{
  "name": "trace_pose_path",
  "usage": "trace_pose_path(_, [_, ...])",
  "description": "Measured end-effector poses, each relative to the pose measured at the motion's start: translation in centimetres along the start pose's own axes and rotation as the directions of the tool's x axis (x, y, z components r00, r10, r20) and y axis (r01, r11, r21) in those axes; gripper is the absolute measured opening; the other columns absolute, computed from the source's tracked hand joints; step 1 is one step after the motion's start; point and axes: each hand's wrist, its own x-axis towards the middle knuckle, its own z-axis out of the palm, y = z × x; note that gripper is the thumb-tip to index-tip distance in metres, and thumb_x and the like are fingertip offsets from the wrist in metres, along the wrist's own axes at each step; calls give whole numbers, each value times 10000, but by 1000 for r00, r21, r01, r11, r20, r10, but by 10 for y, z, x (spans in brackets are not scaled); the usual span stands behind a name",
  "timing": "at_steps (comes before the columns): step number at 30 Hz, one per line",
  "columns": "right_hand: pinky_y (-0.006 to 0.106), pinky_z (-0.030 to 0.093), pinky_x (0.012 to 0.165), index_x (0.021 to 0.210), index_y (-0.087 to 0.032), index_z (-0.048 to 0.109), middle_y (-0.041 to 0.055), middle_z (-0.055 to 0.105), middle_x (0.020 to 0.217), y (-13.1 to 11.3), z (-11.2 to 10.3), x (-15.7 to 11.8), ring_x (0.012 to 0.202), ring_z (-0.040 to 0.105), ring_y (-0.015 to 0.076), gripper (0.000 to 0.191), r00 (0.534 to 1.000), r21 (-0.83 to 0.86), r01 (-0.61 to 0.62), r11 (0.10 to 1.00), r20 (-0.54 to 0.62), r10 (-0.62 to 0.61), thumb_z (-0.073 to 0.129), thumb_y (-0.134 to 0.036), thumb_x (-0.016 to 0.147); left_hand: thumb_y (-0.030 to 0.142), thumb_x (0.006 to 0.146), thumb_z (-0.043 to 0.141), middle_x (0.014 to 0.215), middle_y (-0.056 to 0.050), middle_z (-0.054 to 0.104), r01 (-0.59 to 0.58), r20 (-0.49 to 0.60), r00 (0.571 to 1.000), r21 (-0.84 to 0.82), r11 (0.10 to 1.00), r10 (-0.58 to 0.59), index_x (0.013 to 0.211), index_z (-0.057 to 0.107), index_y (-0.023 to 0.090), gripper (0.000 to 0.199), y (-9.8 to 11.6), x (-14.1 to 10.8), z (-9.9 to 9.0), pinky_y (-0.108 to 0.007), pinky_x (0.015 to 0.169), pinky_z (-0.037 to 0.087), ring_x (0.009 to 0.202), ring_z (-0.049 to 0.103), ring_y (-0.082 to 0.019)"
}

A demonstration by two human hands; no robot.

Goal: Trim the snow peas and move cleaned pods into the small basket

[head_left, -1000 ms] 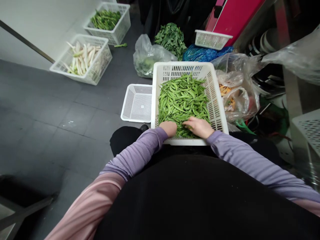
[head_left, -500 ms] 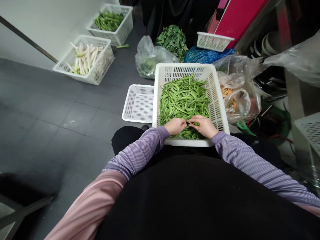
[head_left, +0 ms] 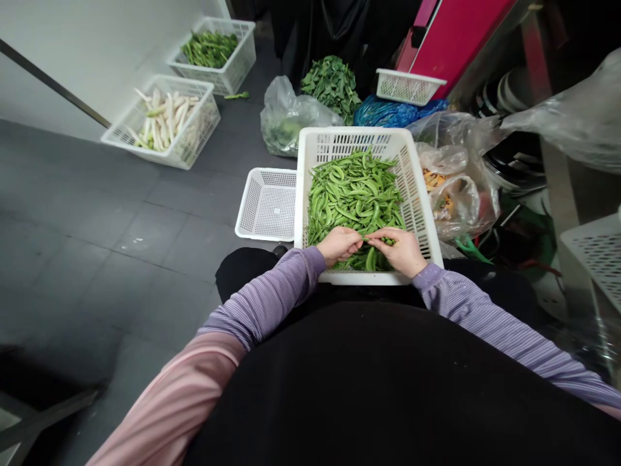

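Many green pea pods (head_left: 354, 188) fill a large white slotted basket (head_left: 305, 145) in front of me. Above the near part of the heap, my left hand (head_left: 340, 246) is closed, its thumb and finger pinching one end of a pea pod. My right hand (head_left: 400, 251) meets it from the other side, with thumb and forefinger pinched at the same pod and more green pods partly showing under its curled fingers. The pod between the fingertips is small and mostly hidden.
A shallow white basket (head_left: 272, 206) stands against the large one's left side. Farther left are baskets of white radishes (head_left: 167, 116) and green stems (head_left: 211, 48). Leafy greens (head_left: 332, 84), a blue bag (head_left: 392, 111) and clear plastic bags (head_left: 456, 188) lie beyond and to the right.
Both hands stay pinched together over the basket, with the fingertips slightly shifted. A pod now shows below them near the basket's front. The whole view has moved slightly.
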Motion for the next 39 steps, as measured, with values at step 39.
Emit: trace_pose_path(39, [278,429,655,774,-166,631,57,585,763,-8,-1,17,724,543,172,91,964,-254,160,954,246,-96,554,-208,753,230,873,338,887,-95,653,-216,65,878,937,273,474,894,629,112,314,-1,-3,-4,-273,732,451,811,604,-183])
